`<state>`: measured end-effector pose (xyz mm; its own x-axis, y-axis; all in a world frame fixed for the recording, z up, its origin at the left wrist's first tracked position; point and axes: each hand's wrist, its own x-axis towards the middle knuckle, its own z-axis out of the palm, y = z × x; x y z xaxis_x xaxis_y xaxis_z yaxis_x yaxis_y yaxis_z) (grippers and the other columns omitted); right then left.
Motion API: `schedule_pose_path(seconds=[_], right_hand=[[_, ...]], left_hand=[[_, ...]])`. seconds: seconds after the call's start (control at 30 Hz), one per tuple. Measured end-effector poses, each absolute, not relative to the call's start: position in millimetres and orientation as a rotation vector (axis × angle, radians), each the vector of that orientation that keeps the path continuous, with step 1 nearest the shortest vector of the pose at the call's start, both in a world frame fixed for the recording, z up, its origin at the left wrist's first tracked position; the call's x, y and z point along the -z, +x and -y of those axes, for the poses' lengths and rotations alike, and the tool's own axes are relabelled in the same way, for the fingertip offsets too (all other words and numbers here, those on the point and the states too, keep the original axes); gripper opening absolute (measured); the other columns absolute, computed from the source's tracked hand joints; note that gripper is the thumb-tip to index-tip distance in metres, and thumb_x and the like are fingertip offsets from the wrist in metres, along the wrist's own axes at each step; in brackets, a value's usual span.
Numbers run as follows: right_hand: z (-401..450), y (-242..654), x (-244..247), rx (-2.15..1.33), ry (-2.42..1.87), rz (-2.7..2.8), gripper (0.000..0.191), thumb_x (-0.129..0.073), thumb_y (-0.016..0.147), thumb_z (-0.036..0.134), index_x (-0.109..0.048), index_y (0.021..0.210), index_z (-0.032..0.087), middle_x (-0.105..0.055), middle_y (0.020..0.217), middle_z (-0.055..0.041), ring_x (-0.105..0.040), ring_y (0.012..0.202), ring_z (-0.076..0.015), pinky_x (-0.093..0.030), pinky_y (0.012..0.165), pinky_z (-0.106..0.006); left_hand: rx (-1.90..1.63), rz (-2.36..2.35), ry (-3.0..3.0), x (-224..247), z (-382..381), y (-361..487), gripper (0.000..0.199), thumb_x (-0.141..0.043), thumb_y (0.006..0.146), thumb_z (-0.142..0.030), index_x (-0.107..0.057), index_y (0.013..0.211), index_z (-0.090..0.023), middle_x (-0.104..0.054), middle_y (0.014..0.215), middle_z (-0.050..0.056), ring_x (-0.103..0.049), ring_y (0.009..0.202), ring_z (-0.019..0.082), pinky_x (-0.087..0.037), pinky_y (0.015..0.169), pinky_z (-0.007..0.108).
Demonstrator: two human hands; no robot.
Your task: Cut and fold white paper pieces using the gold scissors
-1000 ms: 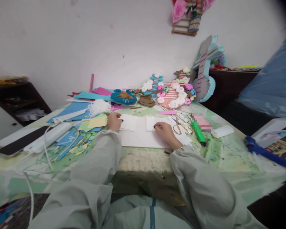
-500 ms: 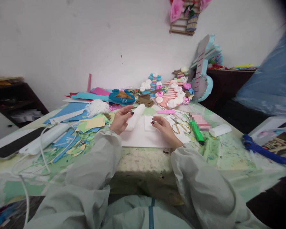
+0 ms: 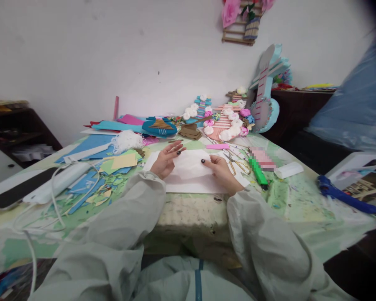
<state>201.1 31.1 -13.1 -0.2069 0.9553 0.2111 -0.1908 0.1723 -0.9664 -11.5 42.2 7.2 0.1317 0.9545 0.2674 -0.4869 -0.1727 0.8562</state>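
Observation:
A thin white sheet (image 3: 190, 164) is spread between my hands, above a white board (image 3: 194, 186) near the table's front edge. Its right edge is pinched between the thumb and fingers of my right hand (image 3: 221, 169). At the sheet's left side is my left hand (image 3: 167, 161), its fingers apart and the thumb raised; the sheet lies beside it. Gold-handled scissors (image 3: 238, 163) lie just right of my right hand. A pink strip (image 3: 217, 146) lies beyond the sheet.
Paper scraps (image 3: 112, 179), a white cable (image 3: 53, 196) and white string (image 3: 128, 142) lie left. A green cutter (image 3: 258, 172), white roll (image 3: 288, 170) and blue glue gun (image 3: 344, 195) lie right. Decorated crafts (image 3: 225, 125) stand at the back.
The white sheet, earlier raised in my left hand, now spans toward my right hand, which has closed on its edge. My left hand has opened and moved slightly right.

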Motion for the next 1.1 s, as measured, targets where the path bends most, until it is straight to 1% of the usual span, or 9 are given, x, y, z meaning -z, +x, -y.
schedule_pose_path(seconds=[0.1, 0.2, 0.3, 0.4, 0.57, 0.73, 0.87, 0.97, 1.1], right_hand=[[-28.9, 200.4, 9.6, -1.354, -0.772, 1.217, 0.042, -0.078, 0.058, 0.034, -0.067, 0.095, 0.017, -0.073, 0.082, -0.0045, -0.065, 0.067, -0.0171, -0.051, 0.062, -0.027], [-28.6, 200.8, 6.9, -1.365, -0.726, 1.099, 0.044, -0.08, 0.057, 0.03, -0.066, 0.097, 0.02, -0.073, 0.085, -0.004, -0.066, 0.068, -0.0173, -0.052, 0.063, -0.027], [-30.4, 203.3, 6.4, -1.341, -0.692, 1.036, 0.041, -0.079, 0.058, 0.029, -0.066, 0.096, 0.021, -0.073, 0.09, -0.0032, -0.067, 0.074, -0.0186, -0.053, 0.065, -0.028], [-32.3, 206.3, 6.9, -1.315, -0.668, 1.017, 0.044, -0.078, 0.06, 0.03, -0.065, 0.101, 0.022, -0.072, 0.096, -0.0034, -0.067, 0.08, -0.0203, -0.054, 0.067, -0.03], [-32.3, 206.6, 7.1, -1.31, -0.688, 1.055, 0.043, -0.078, 0.059, 0.032, -0.066, 0.099, 0.021, -0.072, 0.095, -0.0043, -0.067, 0.08, -0.0208, -0.053, 0.066, -0.029], [-35.6, 206.9, 11.2, -1.28, -0.721, 1.143, 0.034, -0.077, 0.06, 0.035, -0.069, 0.089, 0.019, -0.071, 0.084, -0.0038, -0.062, 0.07, -0.0168, -0.047, 0.061, -0.027], [-43.1, 212.0, 17.6, -1.142, -0.85, 1.157, 0.026, -0.076, 0.062, 0.038, -0.069, 0.077, 0.019, -0.065, 0.071, 0.0004, -0.055, 0.061, -0.0116, -0.042, 0.06, -0.025], [-46.4, 215.5, 18.6, -0.927, -0.975, 1.227, 0.026, -0.075, 0.062, 0.042, -0.067, 0.068, 0.018, -0.062, 0.067, 0.0003, -0.055, 0.065, -0.0137, -0.042, 0.068, -0.028], [-45.8, 216.6, 14.7, -0.676, -1.008, 1.263, 0.025, -0.074, 0.063, 0.041, -0.064, 0.058, 0.018, -0.066, 0.098, -0.0053, -0.057, 0.095, -0.0211, -0.036, 0.091, -0.035]], left_hand=[[-1.414, -0.424, 0.943, -9.7, -41.6, -14.1, 0.04, -0.062, 0.076, -0.026, -0.059, 0.114, -0.016, -0.059, 0.121, 0.011, -0.05, 0.121, 0.025, -0.04, 0.102, 0.039], [-1.223, -0.415, 0.818, -9.6, -39.9, -12.2, 0.045, -0.05, 0.085, -0.038, -0.056, 0.117, -0.007, -0.06, 0.118, 0.019, -0.054, 0.117, 0.029, -0.041, 0.1, 0.044], [-1.033, -0.459, 0.768, -6.7, -38.5, -5.9, 0.047, -0.046, 0.088, -0.039, -0.055, 0.116, -0.002, -0.063, 0.112, 0.022, -0.058, 0.111, 0.029, -0.044, 0.098, 0.044], [-0.953, -0.494, 0.802, -2.8, -38.3, -0.5, 0.039, -0.047, 0.089, -0.035, -0.06, 0.108, -0.003, -0.066, 0.104, 0.021, -0.062, 0.104, 0.026, -0.047, 0.094, 0.039], [-1.035, -0.675, 0.889, 2.0, -39.8, 0.5, 0.016, -0.066, 0.076, -0.017, -0.066, 0.087, -0.006, -0.07, 0.081, 0.013, -0.067, 0.078, 0.02, -0.053, 0.077, 0.034], [-1.27, -0.768, 0.892, 1.9, -42.1, 0.0, 0.024, -0.08, 0.054, -0.01, -0.066, 0.073, -0.01, -0.066, 0.072, 0.004, -0.061, 0.065, 0.012, -0.05, 0.064, 0.025], [-1.376, -0.893, 1.063, 2.9, -46.0, -1.5, 0.029, -0.083, 0.051, -0.027, -0.068, 0.07, -0.012, -0.064, 0.071, 0.004, -0.059, 0.066, 0.013, -0.047, 0.065, 0.027], [-1.52, -1.029, 1.28, 4.7, -50.0, -4.5, 0.027, -0.082, 0.052, -0.034, -0.07, 0.065, -0.014, -0.065, 0.077, 0.005, -0.059, 0.076, 0.017, -0.045, 0.075, 0.031], [-1.671, -1.017, 1.447, 4.9, -51.8, -6.1, 0.023, -0.081, 0.054, -0.034, -0.068, 0.058, -0.015, -0.065, 0.105, 0.009, -0.057, 0.102, 0.023, -0.037, 0.093, 0.034]])
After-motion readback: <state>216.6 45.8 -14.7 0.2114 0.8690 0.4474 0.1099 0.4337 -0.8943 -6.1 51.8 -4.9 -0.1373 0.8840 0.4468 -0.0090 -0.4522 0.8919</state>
